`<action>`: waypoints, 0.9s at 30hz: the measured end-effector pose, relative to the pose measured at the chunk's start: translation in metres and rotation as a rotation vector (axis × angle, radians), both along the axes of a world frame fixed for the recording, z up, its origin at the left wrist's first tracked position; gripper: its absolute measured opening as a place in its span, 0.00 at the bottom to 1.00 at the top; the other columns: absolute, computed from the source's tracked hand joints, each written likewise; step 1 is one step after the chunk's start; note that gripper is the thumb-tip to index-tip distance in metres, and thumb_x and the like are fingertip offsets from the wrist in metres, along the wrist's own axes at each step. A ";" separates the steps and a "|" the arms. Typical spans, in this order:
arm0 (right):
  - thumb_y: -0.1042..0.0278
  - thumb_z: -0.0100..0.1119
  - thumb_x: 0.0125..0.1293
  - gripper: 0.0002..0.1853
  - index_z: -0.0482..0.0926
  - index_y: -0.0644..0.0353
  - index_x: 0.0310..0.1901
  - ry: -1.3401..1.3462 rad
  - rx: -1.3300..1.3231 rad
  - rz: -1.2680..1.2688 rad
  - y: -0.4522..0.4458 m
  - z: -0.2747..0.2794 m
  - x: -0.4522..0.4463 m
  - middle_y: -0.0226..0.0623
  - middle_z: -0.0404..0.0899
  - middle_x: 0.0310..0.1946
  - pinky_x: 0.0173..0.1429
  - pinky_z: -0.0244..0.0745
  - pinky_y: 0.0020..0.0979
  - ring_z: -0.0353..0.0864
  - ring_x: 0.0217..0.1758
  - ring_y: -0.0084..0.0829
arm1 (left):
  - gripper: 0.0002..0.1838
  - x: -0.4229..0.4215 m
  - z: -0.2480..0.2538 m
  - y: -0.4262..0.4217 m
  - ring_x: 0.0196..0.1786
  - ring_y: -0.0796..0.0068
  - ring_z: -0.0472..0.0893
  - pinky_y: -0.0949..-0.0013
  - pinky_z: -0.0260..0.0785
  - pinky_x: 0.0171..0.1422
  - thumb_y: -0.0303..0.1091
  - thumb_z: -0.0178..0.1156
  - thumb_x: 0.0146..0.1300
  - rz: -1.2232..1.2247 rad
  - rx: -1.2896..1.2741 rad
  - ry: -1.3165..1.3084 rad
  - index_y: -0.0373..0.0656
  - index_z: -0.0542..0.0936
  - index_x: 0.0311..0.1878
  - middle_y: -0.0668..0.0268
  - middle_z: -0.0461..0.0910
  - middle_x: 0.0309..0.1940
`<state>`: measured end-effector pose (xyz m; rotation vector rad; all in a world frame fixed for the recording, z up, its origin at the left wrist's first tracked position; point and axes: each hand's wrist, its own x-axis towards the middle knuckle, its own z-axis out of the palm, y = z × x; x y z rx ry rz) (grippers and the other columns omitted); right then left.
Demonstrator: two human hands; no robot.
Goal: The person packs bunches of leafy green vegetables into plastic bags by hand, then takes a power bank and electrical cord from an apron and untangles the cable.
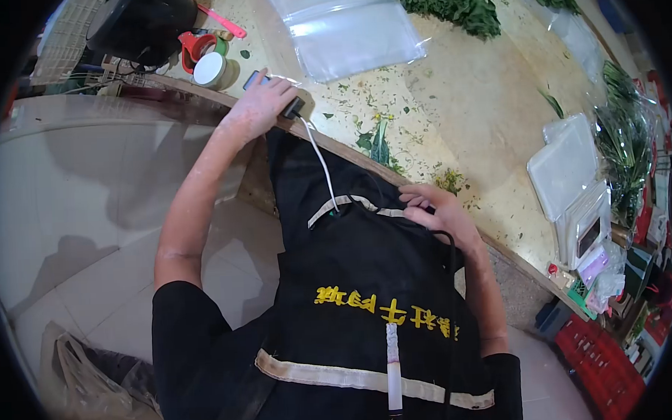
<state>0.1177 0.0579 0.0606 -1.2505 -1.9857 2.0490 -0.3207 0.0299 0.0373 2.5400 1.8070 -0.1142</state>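
At the table's near edge, my left hand point(266, 105) is closed over a small dark device point(294, 108) with a bluish end point(254, 80) poking out past the fingers. A white cable point(319, 155) runs from it down to the black apron point(367, 261), which has yellow lettering and pale trim. My right hand point(443, 215) is at the apron's upper edge by the table rim, fingers curled inward; what they hold, if anything, is hidden. A black cable point(451, 254) passes just below that hand. A burning cigarette point(393, 371) with long ash juts up in front of the apron.
On the wooden table point(451, 117) lie clear plastic bags point(352, 35), leafy greens point(455, 9) and scattered leaf scraps. A white-lidded jar point(210, 69) and a black pot-like appliance point(141, 28) stand left. Bagged greens point(626, 140), white bag stacks point(564, 165) and a red crate point(600, 360) are right.
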 end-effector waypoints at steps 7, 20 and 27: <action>0.64 0.60 0.76 0.19 0.80 0.67 0.62 0.142 -0.130 -0.047 0.003 -0.001 0.022 0.38 0.86 0.54 0.66 0.75 0.30 0.83 0.56 0.27 | 0.29 -0.006 0.002 -0.004 0.66 0.57 0.75 0.43 0.59 0.80 0.22 0.63 0.56 0.132 -0.022 0.051 0.43 0.75 0.63 0.58 0.77 0.60; 0.82 0.66 0.66 0.11 0.87 0.66 0.49 0.320 0.022 -0.026 -0.021 0.016 0.020 0.39 0.87 0.44 0.56 0.81 0.29 0.86 0.48 0.28 | 0.23 0.132 0.028 -0.048 0.51 0.63 0.86 0.64 0.78 0.60 0.23 0.56 0.71 0.226 -0.700 -1.062 0.37 0.73 0.68 0.52 0.85 0.50; 0.82 0.68 0.66 0.08 0.88 0.66 0.46 0.366 -0.080 -0.120 -0.030 0.023 0.009 0.38 0.89 0.42 0.53 0.82 0.26 0.88 0.46 0.27 | 0.17 0.120 0.041 -0.052 0.37 0.78 0.87 0.72 0.81 0.44 0.33 0.55 0.80 0.513 -0.917 -1.434 0.35 0.77 0.65 0.62 0.86 0.38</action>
